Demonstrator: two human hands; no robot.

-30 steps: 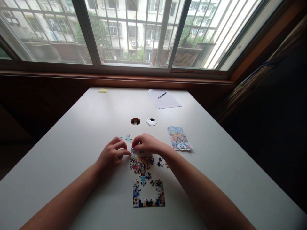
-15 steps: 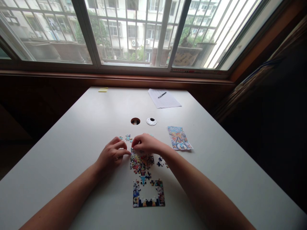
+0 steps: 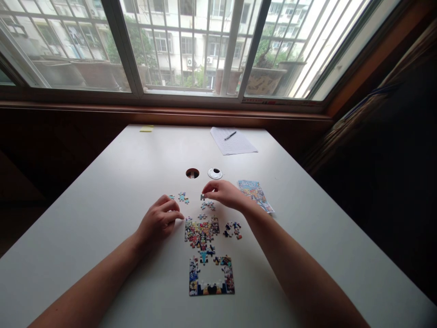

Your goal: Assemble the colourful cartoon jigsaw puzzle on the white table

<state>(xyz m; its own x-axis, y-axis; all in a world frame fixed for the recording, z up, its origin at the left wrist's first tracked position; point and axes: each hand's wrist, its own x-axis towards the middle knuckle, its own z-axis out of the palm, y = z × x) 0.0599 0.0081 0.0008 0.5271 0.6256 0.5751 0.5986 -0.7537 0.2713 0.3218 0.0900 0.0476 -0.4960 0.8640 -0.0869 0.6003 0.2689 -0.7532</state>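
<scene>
My right hand pinches a small jigsaw piece between thumb and fingertips, above a few loose pieces. My left hand rests on the table, holding nothing, fingers loosely bent and apart. One of its fingertips reaches the left edge of a partly joined, colourful jigsaw section. Closer to me lies a second joined section, a frame shape with a gap in its middle. Between the two sections are joined pieces with a light-blue part.
Dark and white loose pieces lie right of the upper section, light-blue ones to its upper left. A picture sheet is partly behind my right wrist. Farther back are a round table hole, a round cover, papers and a pen.
My right hand has moved up and right from the upper section's top edge and now has a piece in its fingertips. Loose pieces it covered now show. My left hand has barely moved.
</scene>
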